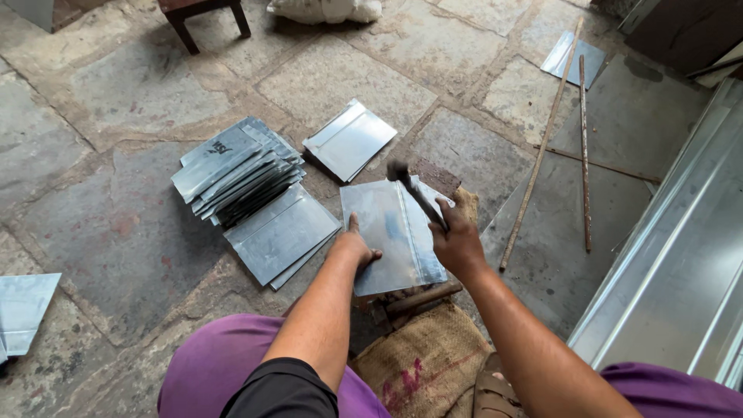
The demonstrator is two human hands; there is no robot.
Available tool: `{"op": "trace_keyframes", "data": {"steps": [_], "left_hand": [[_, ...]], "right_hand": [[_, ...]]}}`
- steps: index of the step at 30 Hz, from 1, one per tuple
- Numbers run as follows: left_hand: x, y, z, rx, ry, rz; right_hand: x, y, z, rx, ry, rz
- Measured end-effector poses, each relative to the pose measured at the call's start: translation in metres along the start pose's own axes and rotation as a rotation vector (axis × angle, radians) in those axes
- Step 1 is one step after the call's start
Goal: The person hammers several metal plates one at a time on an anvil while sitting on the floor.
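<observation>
Down at the far left edge of the frame, a cut piece of sheet metal (23, 310) lies on the stone floor (116, 101). Further right, in the left-centre, a fanned stack of folded metal sheets (236, 174) sits well apart from it, with a few flat sheets (280, 232) just beside and below the stack. Above those, near the upper middle, a single folded panel (350, 139) lies alone.

At the centre, the left hand (356, 249) presses flat, fingers spread and holding nothing, on the lower left part of the shiny metal sheet (391, 236). That sheet rests in the middle of the frame on a dark iron bar (422, 296), above a piece of burlap sacking (426, 360).

Just right of it, the right hand (458, 241) is closed tightly around the handle of a hammer (414, 193), whose dark head is raised over the sheet's upper edge, slightly blurred.

Right of the hands, two long thin rods (542, 147) lie on the floor, nearly parallel. Along the right edge of the frame, large long metal panels (681, 255) run diagonally.
</observation>
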State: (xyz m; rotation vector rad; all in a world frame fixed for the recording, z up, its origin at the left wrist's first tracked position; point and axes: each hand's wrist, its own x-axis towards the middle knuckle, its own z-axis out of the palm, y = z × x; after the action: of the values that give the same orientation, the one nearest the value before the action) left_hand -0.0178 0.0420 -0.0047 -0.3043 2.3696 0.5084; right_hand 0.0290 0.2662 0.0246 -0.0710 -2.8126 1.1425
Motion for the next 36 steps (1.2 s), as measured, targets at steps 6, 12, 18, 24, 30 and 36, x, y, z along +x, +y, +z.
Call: {"op": "trace_keyframes", "data": {"steps": [6,12,18,24,30,36], "left_hand": [[-0.004,-0.004,0.000,0.009,0.010,-0.009],[-0.015,-0.019,-0.019,-0.009,0.077,0.005],[-0.044,-0.044,-0.064,-0.413,0.344,0.076],[-0.074,-0.055,-0.099,-0.658,0.347,0.076],[-0.117,-0.105,-0.160,-0.736,0.990,-0.153],[-0.185,-0.180,-0.203,-1.941,1.552,0.143]], "right_hand": [[0.004,0.001,0.015,-0.050,0.141,-0.295],[0.012,-0.008,0.002,0.163,-0.070,0.360],[0.018,-0.026,-0.007,0.205,-0.138,0.355],[0.004,-0.039,-0.011,0.109,-0.187,0.234],[-0.015,-0.070,-0.001,0.294,-0.373,0.384],[-0.032,-0.086,0.014,-0.138,-0.385,0.127]]}}
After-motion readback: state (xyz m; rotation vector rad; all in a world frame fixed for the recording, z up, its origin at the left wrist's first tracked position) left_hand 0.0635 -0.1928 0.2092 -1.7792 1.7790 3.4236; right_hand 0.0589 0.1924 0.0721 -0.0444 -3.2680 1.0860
